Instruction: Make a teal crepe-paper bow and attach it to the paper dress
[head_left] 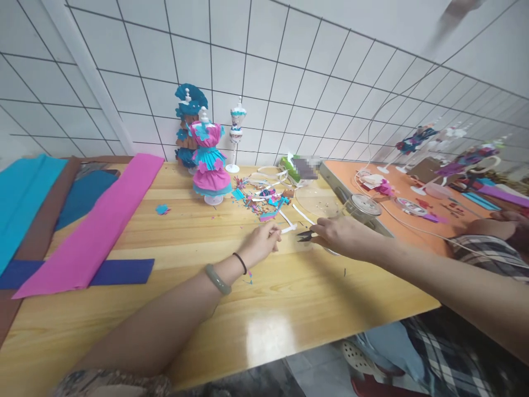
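My left hand is closed in a pinch on the end of a narrow white strip over the wooden table. Just to its right, my right hand grips small black snips, their blades pointing left toward the strip. The snips' handles are hidden in my fingers. Beyond my hands lies a heap of coloured paper scraps. Behind it stands a mini dress form in a pink and turquoise ruffled dress. A teal and brown dressed form and a slimmer form stand nearby.
Pink crepe paper crosses turquoise, brown and dark blue sheets at left. A turquoise paper flower lies beside them. At back right are a green tissue pack and a ribbon spool. Another person's sleeve shows at right.
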Demonstrator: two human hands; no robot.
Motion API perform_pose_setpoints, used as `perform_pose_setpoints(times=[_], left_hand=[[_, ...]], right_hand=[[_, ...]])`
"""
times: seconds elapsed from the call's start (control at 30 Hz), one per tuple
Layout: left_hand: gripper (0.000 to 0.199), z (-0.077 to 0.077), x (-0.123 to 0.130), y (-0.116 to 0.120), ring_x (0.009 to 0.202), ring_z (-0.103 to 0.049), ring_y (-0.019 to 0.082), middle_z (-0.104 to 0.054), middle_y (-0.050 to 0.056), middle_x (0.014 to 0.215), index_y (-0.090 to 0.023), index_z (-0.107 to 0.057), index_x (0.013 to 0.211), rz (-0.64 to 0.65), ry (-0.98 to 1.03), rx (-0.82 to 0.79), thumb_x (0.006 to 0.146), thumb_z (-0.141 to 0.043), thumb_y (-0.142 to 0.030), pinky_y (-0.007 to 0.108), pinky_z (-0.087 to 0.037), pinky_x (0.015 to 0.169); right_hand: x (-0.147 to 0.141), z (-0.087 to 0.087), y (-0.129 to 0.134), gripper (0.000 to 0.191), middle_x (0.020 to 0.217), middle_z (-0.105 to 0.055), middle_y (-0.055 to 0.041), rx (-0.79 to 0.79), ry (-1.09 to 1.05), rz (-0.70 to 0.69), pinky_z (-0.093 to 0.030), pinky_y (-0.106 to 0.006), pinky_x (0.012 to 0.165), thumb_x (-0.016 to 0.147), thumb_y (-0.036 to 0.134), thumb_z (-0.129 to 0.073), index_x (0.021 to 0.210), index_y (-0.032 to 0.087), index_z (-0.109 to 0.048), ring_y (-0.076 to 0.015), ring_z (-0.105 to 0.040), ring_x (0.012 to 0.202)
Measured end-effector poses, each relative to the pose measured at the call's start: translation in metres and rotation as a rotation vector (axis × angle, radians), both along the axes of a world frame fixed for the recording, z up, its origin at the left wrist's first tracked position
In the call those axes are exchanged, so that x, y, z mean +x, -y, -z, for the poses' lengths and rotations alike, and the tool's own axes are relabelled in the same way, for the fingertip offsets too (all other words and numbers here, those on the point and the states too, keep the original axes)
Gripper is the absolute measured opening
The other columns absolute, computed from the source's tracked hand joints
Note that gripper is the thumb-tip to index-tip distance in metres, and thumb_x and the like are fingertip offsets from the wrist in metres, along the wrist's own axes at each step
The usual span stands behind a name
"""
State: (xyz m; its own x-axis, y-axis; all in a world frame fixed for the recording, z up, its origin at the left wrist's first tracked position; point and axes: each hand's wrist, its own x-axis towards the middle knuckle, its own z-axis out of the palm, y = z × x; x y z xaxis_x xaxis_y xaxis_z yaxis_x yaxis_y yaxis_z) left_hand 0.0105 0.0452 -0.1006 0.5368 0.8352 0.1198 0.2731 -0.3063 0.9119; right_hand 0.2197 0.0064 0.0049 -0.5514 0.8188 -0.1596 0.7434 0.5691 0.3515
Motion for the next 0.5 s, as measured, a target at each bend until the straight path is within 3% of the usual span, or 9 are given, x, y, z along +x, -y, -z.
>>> perform_pose_setpoints(times=[0.17,0.27,0.37,0.5], left_hand=[[0.017,-0.001,-0.003,-0.015,0.055,-0.058,0.007,-0.057,0.003,0.080,-0.017,-0.040,0.098,-0.055,0.125,-0.141,0.087,-0.030,-0.026,0.017,-0.045,0.049],[0.019,-0.004,-0.005,-0.017,0.054,-0.057,0.006,-0.057,0.002,0.078,-0.016,-0.041,0.101,-0.062,0.158,-0.159,0.085,-0.032,-0.022,0.017,-0.044,0.049],[0.022,-0.002,-0.006,-0.014,0.056,-0.057,0.007,-0.058,0.002,0.077,-0.016,-0.047,0.102,-0.041,0.161,-0.141,0.083,-0.036,-0.019,0.018,-0.045,0.052],[0.023,-0.001,-0.005,-0.006,0.056,-0.057,0.008,-0.061,0.001,0.073,-0.016,-0.056,0.098,0.000,0.143,-0.081,0.081,-0.040,-0.018,0.021,-0.045,0.055]], right_hand=[[-0.009,0.025,0.041,0.027,0.089,-0.062,-0.0092,-0.272,-0.337,0.051,-0.046,-0.028,0.065,0.090,0.028,-0.039,0.108,0.016,-0.055,-0.0192,-0.062,0.077],[-0.021,0.041,0.061,0.028,0.096,-0.061,-0.0076,-0.327,-0.400,0.022,-0.048,-0.026,0.071,0.089,0.025,-0.040,0.115,0.020,-0.052,-0.0175,-0.062,0.082],[-0.026,0.045,0.062,0.029,0.100,-0.058,-0.0091,-0.238,-0.491,-0.022,-0.048,-0.030,0.077,0.089,0.027,-0.042,0.115,0.022,-0.054,-0.0208,-0.059,0.089],[-0.027,0.040,0.038,0.029,0.103,-0.056,-0.0126,0.058,-0.574,-0.020,-0.046,-0.034,0.081,0.089,0.029,-0.041,0.111,0.018,-0.056,-0.0224,-0.055,0.094]])
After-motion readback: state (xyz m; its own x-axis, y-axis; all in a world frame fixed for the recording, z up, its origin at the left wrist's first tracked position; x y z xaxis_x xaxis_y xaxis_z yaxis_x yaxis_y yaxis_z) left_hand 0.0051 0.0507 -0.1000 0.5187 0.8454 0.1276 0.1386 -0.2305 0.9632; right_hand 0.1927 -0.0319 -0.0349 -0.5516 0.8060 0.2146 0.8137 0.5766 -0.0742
